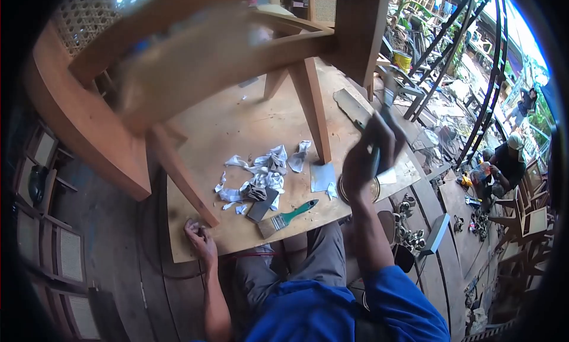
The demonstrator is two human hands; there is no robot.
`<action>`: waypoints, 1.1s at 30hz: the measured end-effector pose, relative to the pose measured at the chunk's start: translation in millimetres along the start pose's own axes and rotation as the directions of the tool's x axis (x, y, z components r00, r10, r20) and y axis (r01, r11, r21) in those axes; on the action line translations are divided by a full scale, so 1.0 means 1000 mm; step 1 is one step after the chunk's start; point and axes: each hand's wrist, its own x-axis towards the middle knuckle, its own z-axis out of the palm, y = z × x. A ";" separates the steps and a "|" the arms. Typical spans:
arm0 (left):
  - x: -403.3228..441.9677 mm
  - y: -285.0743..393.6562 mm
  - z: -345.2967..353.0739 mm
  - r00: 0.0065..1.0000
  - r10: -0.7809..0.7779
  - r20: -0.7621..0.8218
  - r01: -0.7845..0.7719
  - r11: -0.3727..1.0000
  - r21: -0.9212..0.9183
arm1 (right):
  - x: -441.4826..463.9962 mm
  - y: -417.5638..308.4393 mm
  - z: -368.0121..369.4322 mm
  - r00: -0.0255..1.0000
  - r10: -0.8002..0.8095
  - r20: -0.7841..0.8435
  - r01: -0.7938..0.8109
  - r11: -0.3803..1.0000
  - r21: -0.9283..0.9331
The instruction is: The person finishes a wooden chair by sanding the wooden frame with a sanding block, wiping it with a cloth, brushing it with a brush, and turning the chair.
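Observation:
A wooden chair point(95, 114) with woven cane stands tilted on the work table point(237, 120), its legs on the board. My right hand point(373, 152) is closed around a paintbrush point(388, 96), bristles up, above a round tin point(372, 191) mostly hidden behind the hand. My left hand point(201, 241) rests at the table's near-left edge, close to a chair leg's foot, its fingers loosely bent and apart. Near the front edge lie a flat brush with a green handle point(290, 217), a dark block point(262, 204) and crumpled white scraps point(269, 167).
A bluish sheet point(323, 177) and a torn flat piece point(352, 108) lie on the table. Chair frames with cane panels point(71, 256) stand at left. At right are metal parts point(409, 223), a dark ladder-like frame point(492, 75), stacked chairs point(524, 211) and a crouching person point(510, 164).

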 end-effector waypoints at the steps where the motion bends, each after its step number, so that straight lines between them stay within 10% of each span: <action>1: 0.000 0.000 0.001 1.000 0.006 -0.002 -0.006 1.000 0.001 | -0.003 -0.009 -0.011 0.998 -0.050 -0.022 0.050 0.999 -0.017; 3: 0.003 0.002 -0.002 1.000 0.010 0.004 -0.010 1.000 0.010 | 0.004 -0.018 -0.017 0.841 -0.237 0.486 0.153 0.966 0.207; 6: 0.002 0.004 -0.003 0.999 -0.032 0.038 0.032 0.999 -0.014 | 0.017 -0.008 0.052 0.398 -0.504 0.766 0.420 0.843 0.336; 9: 0.001 0.004 0.000 1.000 0.019 0.011 -0.019 1.000 -0.013 | 0.018 0.027 0.125 0.352 -0.795 0.494 0.780 0.542 0.315; 12: 0.003 0.007 -0.003 1.000 0.003 0.020 -0.003 1.000 0.011 | 0.036 0.026 0.115 0.321 -0.694 0.645 0.864 0.493 0.101; 14: 0.002 -0.004 0.000 0.998 0.056 -0.006 -0.056 0.998 -0.021 | 0.047 -0.004 0.070 0.048 -0.344 0.938 0.838 0.525 0.150; 17: -0.001 -0.005 -0.001 1.000 -0.006 0.006 0.007 0.994 -0.112 | 0.037 -0.005 0.051 0.192 -0.641 0.743 0.778 0.561 0.283; 23: 0.003 -0.031 0.001 0.996 0.056 0.072 -0.053 0.998 -0.046 | -0.001 0.059 0.179 0.357 -0.633 0.687 0.783 0.603 0.149; 24: 0.003 -0.027 0.000 0.996 0.057 0.065 -0.054 0.997 -0.048 | 0.004 0.054 0.164 0.441 -0.387 0.810 0.236 0.921 0.311; 25: 0.003 -0.025 -0.001 0.997 0.051 0.049 -0.049 0.998 -0.042 | 0.011 0.045 0.146 0.489 -0.108 0.865 -0.411 0.846 0.339; 28: 0.004 -0.024 -0.002 0.997 0.059 0.055 -0.057 0.998 -0.031 | 0.037 0.017 0.086 0.428 -0.278 0.860 0.198 0.957 0.211; 29: 0.004 -0.026 -0.002 0.997 0.038 0.062 -0.037 0.999 -0.012 | 0.048 0.007 0.059 0.244 -0.379 0.893 0.758 0.648 0.068; 31: 0.004 -0.038 0.002 0.993 0.105 0.044 -0.105 0.994 -0.003 | 0.060 -0.011 -0.007 0.302 -0.582 0.755 0.945 0.288 -0.156; 33: -0.001 -0.018 -0.001 0.999 0.031 0.018 -0.029 0.997 -0.065 | 0.078 -0.025 -0.011 0.368 -0.451 0.813 0.709 0.702 0.068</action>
